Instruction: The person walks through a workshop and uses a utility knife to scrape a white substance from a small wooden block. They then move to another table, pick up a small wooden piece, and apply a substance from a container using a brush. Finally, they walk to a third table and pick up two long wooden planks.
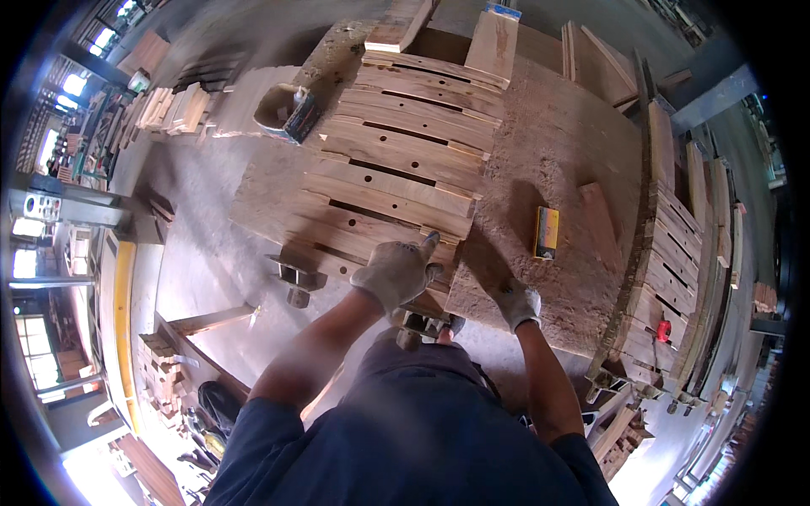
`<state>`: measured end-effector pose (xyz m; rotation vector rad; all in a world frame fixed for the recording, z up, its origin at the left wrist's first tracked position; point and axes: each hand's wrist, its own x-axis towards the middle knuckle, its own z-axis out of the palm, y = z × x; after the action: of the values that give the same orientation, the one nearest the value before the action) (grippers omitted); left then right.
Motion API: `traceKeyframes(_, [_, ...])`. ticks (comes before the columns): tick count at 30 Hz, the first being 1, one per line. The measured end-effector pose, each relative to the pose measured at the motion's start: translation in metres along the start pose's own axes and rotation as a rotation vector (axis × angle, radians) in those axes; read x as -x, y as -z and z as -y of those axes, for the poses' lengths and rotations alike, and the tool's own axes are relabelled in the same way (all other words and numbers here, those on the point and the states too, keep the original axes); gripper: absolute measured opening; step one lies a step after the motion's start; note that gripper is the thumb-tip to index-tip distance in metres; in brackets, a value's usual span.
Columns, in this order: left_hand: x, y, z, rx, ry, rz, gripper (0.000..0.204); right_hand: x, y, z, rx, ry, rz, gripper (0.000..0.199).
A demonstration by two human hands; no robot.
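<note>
A row of pale wooden boards (371, 200) lies side by side on the bench in front of me, with dark slots and round holes between and along them. My left hand (392, 274), in a light work glove, is over the near boards. Its index finger stretches out to a small wood strip at a slot's end, and the thumb stands apart. My right hand (516, 304), also gloved, rests at the near edge of a dusty brown panel (548, 304), right of the boards. Its fingers are in shadow and hard to make out.
A yellow and dark box (547, 233) and a loose wood piece (600, 226) lie on the panel. Metal clamp ends (294, 277) jut out at the near left. An open tub (285, 111) stands at the far left. More slotted boards (666, 270), with a red tool (664, 331), lie right.
</note>
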<state>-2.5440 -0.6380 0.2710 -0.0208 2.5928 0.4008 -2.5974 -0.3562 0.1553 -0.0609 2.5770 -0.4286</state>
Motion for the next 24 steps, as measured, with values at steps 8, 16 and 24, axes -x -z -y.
traceKeyframes(8, [-0.005, -0.004, -0.011, -0.034, 0.002, 0.086, 0.078, -0.003, -0.005, -0.007, 0.025, 0.027, -0.016, 0.052])
traceKeyframes(16, [0.009, -0.003, -0.013, -0.097, 0.047, 0.061, 0.075, -0.002, -0.003, -0.005, 0.026, 0.008, 0.043, 0.065])
traceKeyframes(24, [0.015, -0.016, 0.003, 0.279, -0.063, -0.482, 0.07, -0.035, -0.064, -0.05, 0.196, 0.128, -0.089, 0.05])
